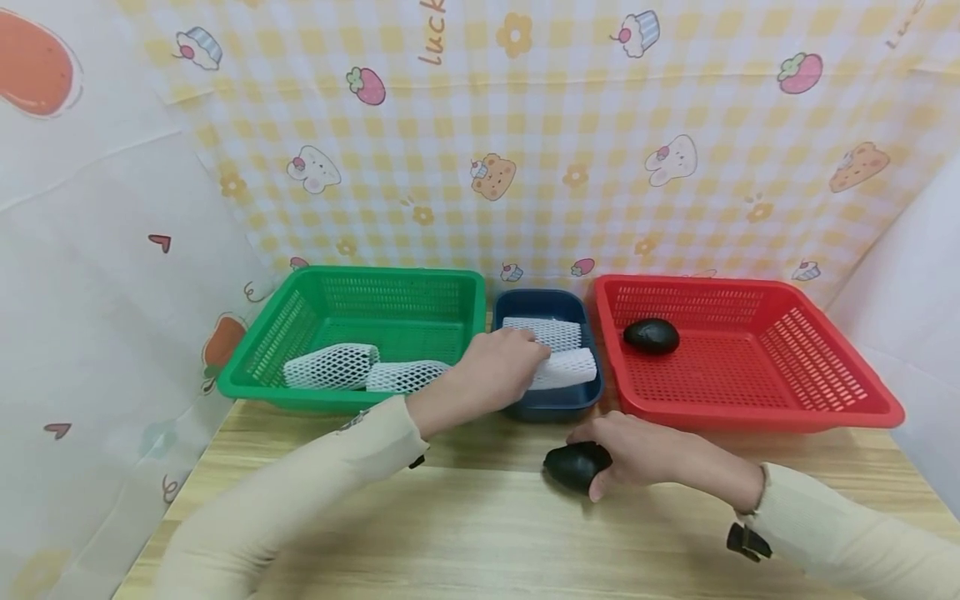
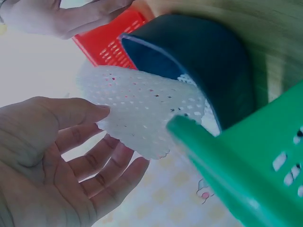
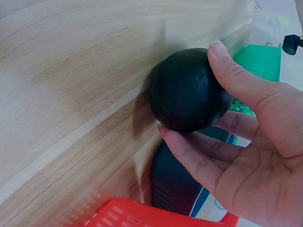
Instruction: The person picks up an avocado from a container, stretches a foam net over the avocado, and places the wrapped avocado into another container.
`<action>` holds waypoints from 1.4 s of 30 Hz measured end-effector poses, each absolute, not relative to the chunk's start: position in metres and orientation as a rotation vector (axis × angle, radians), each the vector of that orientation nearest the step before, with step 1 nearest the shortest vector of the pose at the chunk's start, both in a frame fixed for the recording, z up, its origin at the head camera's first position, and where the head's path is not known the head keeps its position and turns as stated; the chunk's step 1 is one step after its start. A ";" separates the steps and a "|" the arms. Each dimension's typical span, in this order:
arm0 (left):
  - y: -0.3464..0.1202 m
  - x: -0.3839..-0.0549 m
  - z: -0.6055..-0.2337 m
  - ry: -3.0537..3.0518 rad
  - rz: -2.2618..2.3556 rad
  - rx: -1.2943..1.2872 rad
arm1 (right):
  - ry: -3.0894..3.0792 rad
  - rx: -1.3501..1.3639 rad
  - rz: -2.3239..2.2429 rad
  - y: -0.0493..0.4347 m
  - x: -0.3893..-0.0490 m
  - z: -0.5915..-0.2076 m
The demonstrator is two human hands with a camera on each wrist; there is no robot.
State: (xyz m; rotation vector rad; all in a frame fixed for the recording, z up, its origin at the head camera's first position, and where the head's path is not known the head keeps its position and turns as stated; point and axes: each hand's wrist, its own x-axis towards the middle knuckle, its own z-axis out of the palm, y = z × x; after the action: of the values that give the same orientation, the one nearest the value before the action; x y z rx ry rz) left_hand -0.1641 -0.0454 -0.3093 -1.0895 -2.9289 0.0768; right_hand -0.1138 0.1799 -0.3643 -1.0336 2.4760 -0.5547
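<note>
My left hand (image 1: pixel 506 367) reaches over the small navy blue bin (image 1: pixel 547 410) and pinches a white foam net sleeve (image 1: pixel 567 369) between thumb and fingertips. In the left wrist view that sleeve (image 2: pixel 142 106) slants up out of the bin. Another foam net (image 1: pixel 543 333) lies behind it in the bin. In front of the bin, my right hand (image 1: pixel 645 450) grips a dark avocado (image 1: pixel 576 467) low over the wooden table. The right wrist view has the avocado (image 3: pixel 187 90) between thumb and fingers; its far side is hidden.
A green basket (image 1: pixel 420 273) stands at the left, with two foam nets (image 1: pixel 332 367) inside; their contents are unclear. The red basket (image 1: pixel 757 417) at the right has one avocado (image 1: pixel 652 336). A patterned cloth (image 1: pixel 450 167) hangs behind the wooden table (image 1: pixel 420 533).
</note>
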 end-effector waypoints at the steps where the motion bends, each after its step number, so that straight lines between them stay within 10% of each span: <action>1: -0.047 -0.163 -0.307 -2.921 0.073 -1.091 | 2.475 -1.029 -0.553 0.180 -0.114 -0.364; 42: -0.084 -0.146 -0.289 -2.783 -0.126 -1.169 | 2.742 -1.016 -0.937 0.189 -0.116 -0.314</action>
State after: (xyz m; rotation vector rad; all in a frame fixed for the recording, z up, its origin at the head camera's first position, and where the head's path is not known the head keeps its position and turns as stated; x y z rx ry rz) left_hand -0.1455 -0.0844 -0.2890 -1.1693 -2.7832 -0.1262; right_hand -0.1158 0.1892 -0.3143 -1.0161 2.7423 -0.9368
